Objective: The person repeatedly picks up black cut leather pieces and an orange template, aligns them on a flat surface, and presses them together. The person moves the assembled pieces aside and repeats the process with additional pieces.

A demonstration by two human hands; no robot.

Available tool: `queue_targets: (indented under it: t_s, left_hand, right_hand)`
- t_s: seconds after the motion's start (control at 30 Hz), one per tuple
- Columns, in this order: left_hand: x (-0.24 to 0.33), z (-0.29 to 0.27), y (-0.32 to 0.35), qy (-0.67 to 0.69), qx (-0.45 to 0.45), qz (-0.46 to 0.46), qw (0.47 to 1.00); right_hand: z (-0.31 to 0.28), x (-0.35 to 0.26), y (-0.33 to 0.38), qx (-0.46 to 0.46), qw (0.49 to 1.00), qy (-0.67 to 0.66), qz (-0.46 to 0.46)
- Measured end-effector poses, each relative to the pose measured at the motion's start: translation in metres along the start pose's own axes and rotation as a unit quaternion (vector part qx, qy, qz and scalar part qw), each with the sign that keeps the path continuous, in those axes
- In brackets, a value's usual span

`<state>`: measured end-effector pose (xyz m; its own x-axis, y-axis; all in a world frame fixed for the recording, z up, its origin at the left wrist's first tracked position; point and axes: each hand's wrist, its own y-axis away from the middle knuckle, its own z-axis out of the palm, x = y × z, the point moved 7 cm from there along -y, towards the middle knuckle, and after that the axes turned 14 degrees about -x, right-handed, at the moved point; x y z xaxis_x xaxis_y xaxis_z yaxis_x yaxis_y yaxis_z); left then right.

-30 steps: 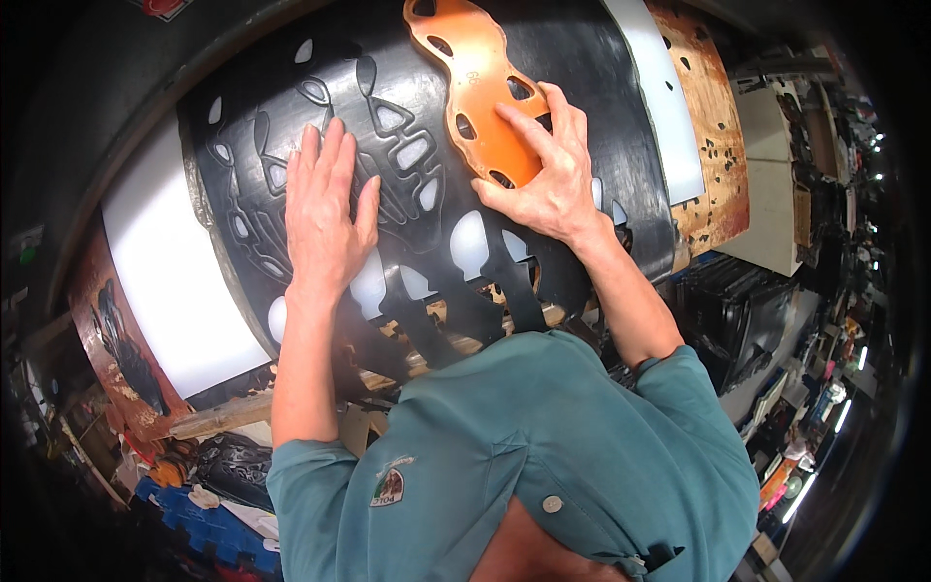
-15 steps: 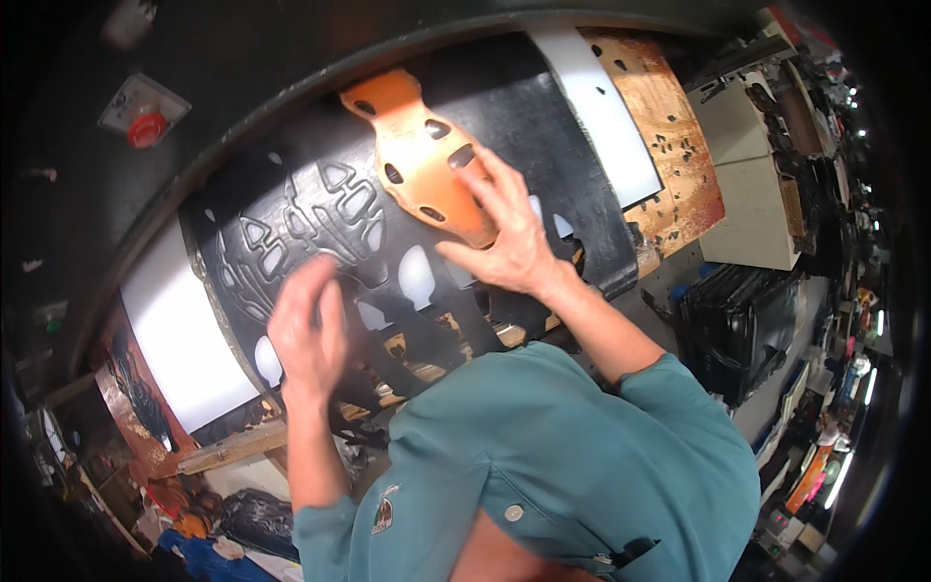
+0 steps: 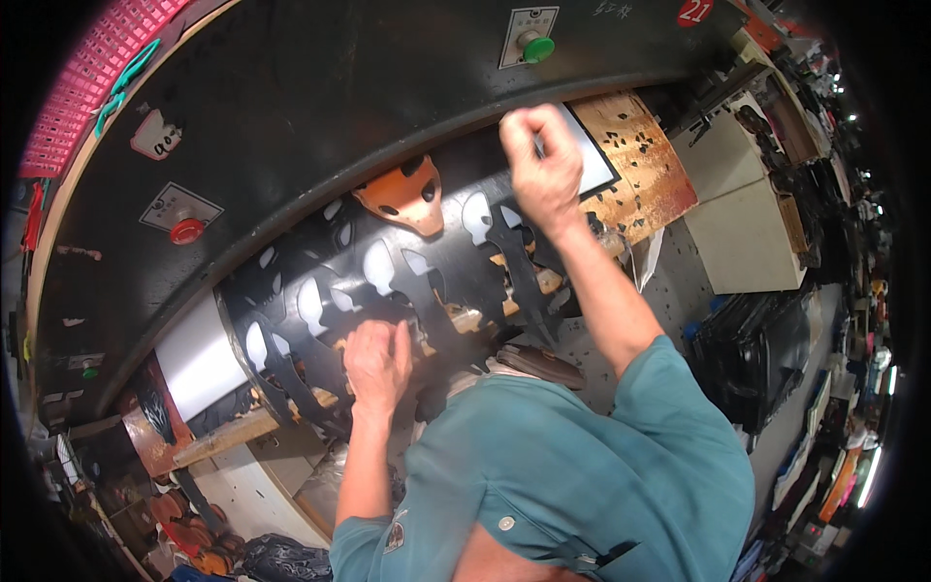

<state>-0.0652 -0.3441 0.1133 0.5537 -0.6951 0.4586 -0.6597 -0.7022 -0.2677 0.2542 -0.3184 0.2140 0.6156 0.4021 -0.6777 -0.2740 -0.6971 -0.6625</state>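
Note:
An orange cutting die (image 3: 412, 206) with dark oval openings lies on a black sheet (image 3: 441, 257). The machine's overhanging front hides its far end. Leaf-shaped cutouts run through the sheet, and its near side hangs in ragged strips. My right hand (image 3: 545, 170) is raised right of the die, curled into a loose fist with nothing visible in it. It is just in front of the machine's lower edge, below a green push button (image 3: 535, 48). Over the sheet's near strips, my left hand (image 3: 376, 361) has its fingers bent together; no held thing shows.
The dark machine front (image 3: 339, 87) arches across the far side and carries a red button (image 3: 186, 229). White boards (image 3: 202, 351) flank the sheet. Black scraps lie on a worn wooden board (image 3: 645, 160) at right. Black bundled sheets (image 3: 747, 354) stand beyond my right arm.
My right hand has let go of the die and risen to the right, its fingers curling. My left hand has drawn back toward me. The view has shifted, showing more machine front.

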Motion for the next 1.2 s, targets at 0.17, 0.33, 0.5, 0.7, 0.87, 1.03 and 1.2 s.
queue_targets:
  t_s: [0.17,0.33,0.5,0.7,0.87,1.03,1.2]
  left_hand:
    - [-0.007,0.000,-0.003,-0.015,0.038,-0.036,0.999]
    - [-0.012,-0.007,-0.024,0.015,0.049,-0.075,0.996]
    - [-0.009,-0.027,-0.031,-0.028,0.016,-0.128,0.991]
    - [-0.006,-0.027,-0.025,-0.065,0.045,-0.041,0.996]
    - [0.000,-0.031,-0.028,-0.071,0.055,-0.022,0.996]
    - [-0.007,-0.022,-0.027,-0.114,-0.071,-0.146,0.980]
    - [0.011,-0.022,-0.019,-0.114,0.003,-0.069,0.991]
  right_hand:
    - [-0.041,0.002,-0.040,0.003,0.993,0.114,-0.042]
    - [-0.060,0.012,0.034,-0.006,0.993,0.115,0.020]
    - [-0.024,-0.024,0.100,-0.067,0.937,0.314,-0.138]
    - [-0.012,-0.003,0.104,-0.143,0.961,0.235,-0.019]
    - [-0.008,-0.005,0.106,-0.137,0.964,0.226,-0.001]
    - [-0.004,0.003,0.113,-0.154,0.967,0.203,0.017]
    - [-0.005,0.006,0.131,-0.144,0.967,0.209,0.002]
